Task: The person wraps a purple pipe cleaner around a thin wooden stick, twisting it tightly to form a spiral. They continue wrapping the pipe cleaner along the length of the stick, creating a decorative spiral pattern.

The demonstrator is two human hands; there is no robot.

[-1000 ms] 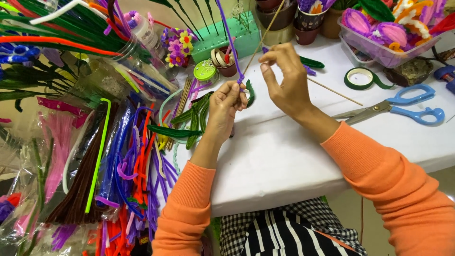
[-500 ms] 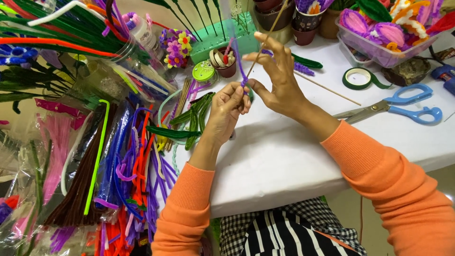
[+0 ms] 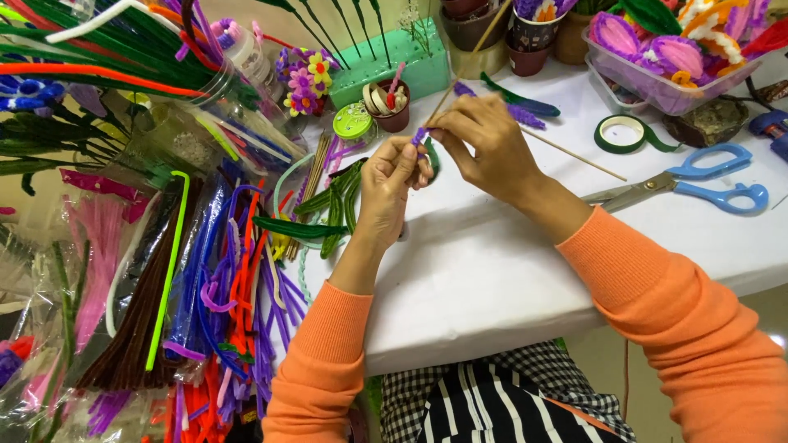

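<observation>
- Left hand [image 3: 392, 184] and right hand [image 3: 484, 143]: bare, no rings visible.
- Sleeves [image 3: 681, 328]: bright orange knit (long, ribbed cuffs).
- Lap: black-and-white checks and stripes.

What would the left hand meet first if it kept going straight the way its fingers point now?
Probably the small brown pot of tape rolls: the left hand, pinching a purple pipe cleaner, points up the table toward it. Depth is unclear.
</observation>
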